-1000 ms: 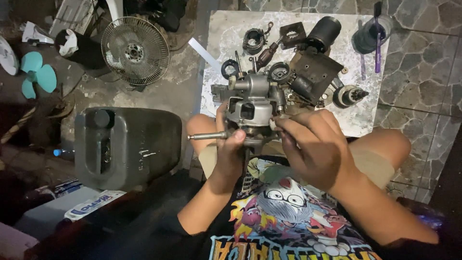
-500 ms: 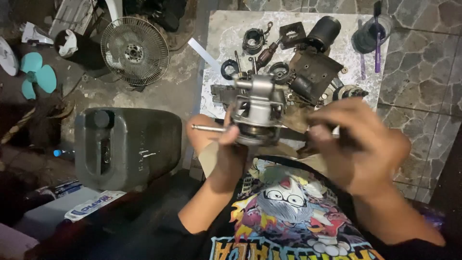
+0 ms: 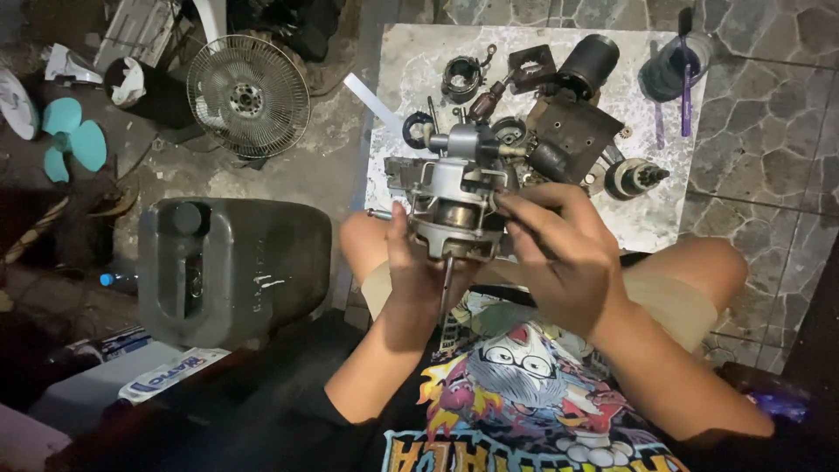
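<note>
My left hand [image 3: 418, 280] grips the fan motor [image 3: 454, 205] from below, thumb pressed on its left housing edge, fingers closed under it. The motor sits above my lap, shaft pointing down. My right hand [image 3: 564, 253] pinches the motor's right rim, fingers curled, wrist angled inward.

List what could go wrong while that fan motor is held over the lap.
1. The fan motor is held in the air by the left hand, with the right hand only at its side; a slip could drop it on the legs.
2. Its shaft points back at the person's body and could jab.
3. Loose parts crowd the stone slab just behind; a swing of the motor could scatter them.
</note>
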